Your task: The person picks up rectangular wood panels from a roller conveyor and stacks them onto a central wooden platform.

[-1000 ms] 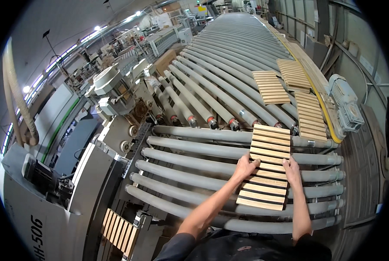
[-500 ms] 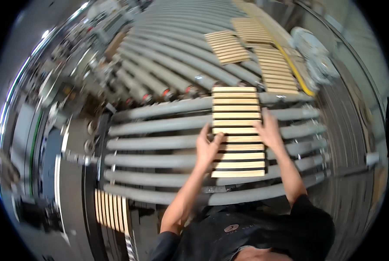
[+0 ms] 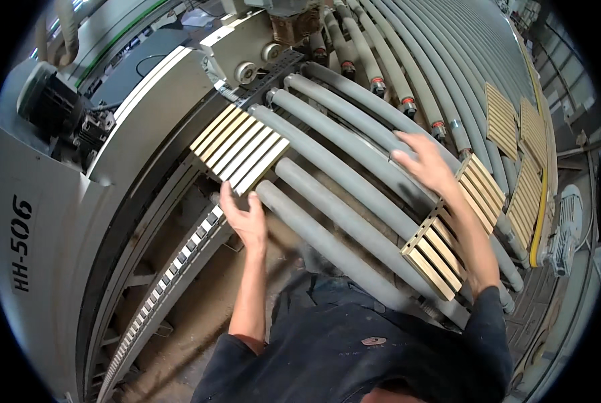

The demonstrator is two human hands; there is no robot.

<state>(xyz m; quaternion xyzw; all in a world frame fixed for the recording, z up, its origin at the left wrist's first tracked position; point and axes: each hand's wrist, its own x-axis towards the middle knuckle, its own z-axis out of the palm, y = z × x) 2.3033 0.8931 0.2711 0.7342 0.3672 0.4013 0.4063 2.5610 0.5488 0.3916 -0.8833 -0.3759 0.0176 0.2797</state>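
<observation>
My left hand (image 3: 246, 220) is at the near corner of a slatted light-wood panel (image 3: 240, 149). Its thumb and fingers are apart, with the fingertips at the panel's edge. That panel lies between the machine's side and the ends of the grey rollers. My right hand (image 3: 422, 163) hovers over the rollers (image 3: 354, 158) with fingers stretched out and nothing in them. Under my right forearm lies another slatted wood panel (image 3: 435, 258), its middle hidden by the arm. I cannot tell whether the arm touches it.
A large grey machine (image 3: 31, 188) with a black motor (image 3: 58, 101) stands at the left. A toothed chain track (image 3: 159, 295) curves down beside it. Several more slatted panels (image 3: 500, 121) lie at the far right by a yellow-edged rail (image 3: 541, 221). Gaps show between the rollers.
The view has swung left toward the machine. My left hand has left the panel in front and gone to the panel by the machine. My right hand has come off the front panel's edge.
</observation>
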